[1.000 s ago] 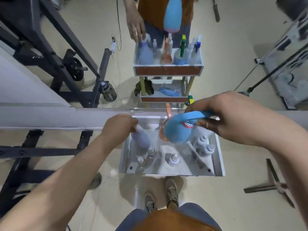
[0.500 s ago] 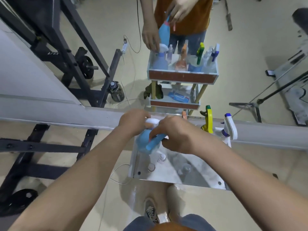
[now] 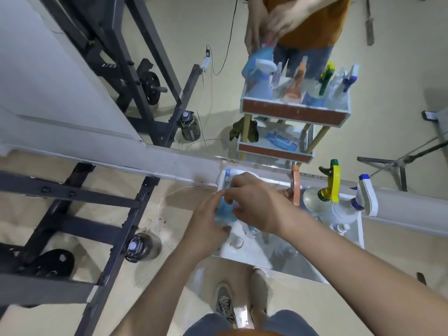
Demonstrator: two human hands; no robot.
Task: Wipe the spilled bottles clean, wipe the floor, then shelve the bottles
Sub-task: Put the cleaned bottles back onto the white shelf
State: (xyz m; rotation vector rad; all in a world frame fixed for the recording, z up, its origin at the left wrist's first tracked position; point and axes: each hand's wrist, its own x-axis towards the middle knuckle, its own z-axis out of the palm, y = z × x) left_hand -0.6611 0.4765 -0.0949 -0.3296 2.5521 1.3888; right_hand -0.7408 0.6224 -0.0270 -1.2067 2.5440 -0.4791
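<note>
At the back left corner of the shelf's top tray [image 3: 361, 229], the blue bottle [image 3: 222, 210] is caught between my two hands. My left hand [image 3: 206, 226] wraps its body from the side, and my right hand [image 3: 257, 207] curls over its top. Blur hides whether its base already touches the tray.

Small capped bottles [image 3: 237, 241] stand just beside it. Farther right along the back edge are the orange spray bottle [image 3: 295, 187], the yellow-green trigger sprayer [image 3: 332, 183] and the white-and-blue sprayer [image 3: 366, 195], all upright.

I take this to be the shelving stage, nearly through, with this bottle left to set down. The floor [image 3: 201, 277] by my shoes has a sheen, and I cannot tell if it needs more wiping. A mirror [image 3: 295, 110] behind repeats the shelf.
</note>
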